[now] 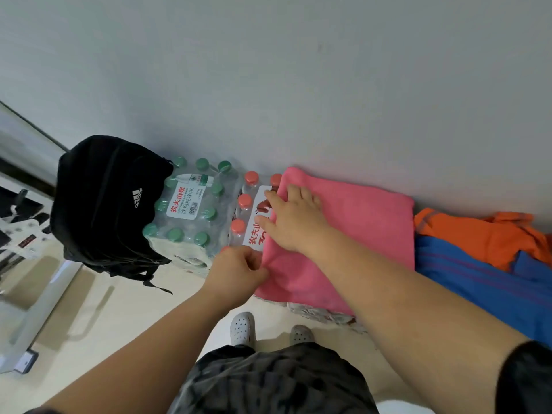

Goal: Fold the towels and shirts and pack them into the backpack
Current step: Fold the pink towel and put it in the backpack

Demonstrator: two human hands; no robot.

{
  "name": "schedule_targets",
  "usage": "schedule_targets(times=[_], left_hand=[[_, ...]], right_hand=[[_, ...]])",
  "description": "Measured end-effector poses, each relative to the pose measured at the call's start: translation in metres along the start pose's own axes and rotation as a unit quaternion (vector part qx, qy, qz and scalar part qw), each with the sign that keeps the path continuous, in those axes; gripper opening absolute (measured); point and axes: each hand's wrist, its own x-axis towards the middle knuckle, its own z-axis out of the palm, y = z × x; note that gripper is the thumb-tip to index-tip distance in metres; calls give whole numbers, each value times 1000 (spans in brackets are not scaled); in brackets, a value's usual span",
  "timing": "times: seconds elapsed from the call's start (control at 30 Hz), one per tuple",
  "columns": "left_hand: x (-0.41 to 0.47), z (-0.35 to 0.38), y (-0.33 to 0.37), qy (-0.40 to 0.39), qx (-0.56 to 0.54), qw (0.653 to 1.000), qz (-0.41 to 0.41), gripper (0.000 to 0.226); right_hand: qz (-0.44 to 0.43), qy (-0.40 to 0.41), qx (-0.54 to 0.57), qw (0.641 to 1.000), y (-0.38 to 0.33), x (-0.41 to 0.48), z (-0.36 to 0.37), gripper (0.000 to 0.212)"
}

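A pink towel (355,234) lies folded flat on top of a pack of bottles against the wall. My right hand (294,219) rests on the towel's left edge with fingers spread and fairly straight. My left hand (239,268) pinches the towel's near left corner. A black backpack (104,204) stands at the left, leaning on a bottle pack. To the right of the towel lie a blue shirt with red stripes (478,282) and an orange shirt (478,234), both crumpled.
Two shrink-wrapped packs of water bottles sit by the wall, one with green caps (191,210), one with red caps (245,210) partly under the towel. A white metal frame (38,294) stands at the left. My feet in white clogs (242,327) are on the pale floor.
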Motion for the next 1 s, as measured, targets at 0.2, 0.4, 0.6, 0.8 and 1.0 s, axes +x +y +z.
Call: schedule_targets(times=[0.2,0.4,0.6,0.8,1.0], left_hand=[[-3,-15,-18,-36,-115,993,-14,23],[-1,-36,-52,-62,-162,985,-11,24],[12,-71,-93,-17,-122,992,-8,28],[25,-110,-129,34,-59,997,-26,27],[37,-135,-152,63,60,996,-13,35]], right_hand=[[40,-42,28,998,-16,2,33,90],[44,-14,32,998,-41,15,43,92],[13,10,35,999,-87,47,51,89],[-34,6,49,998,-143,88,53,87],[-86,-25,62,994,-172,110,53,79]])
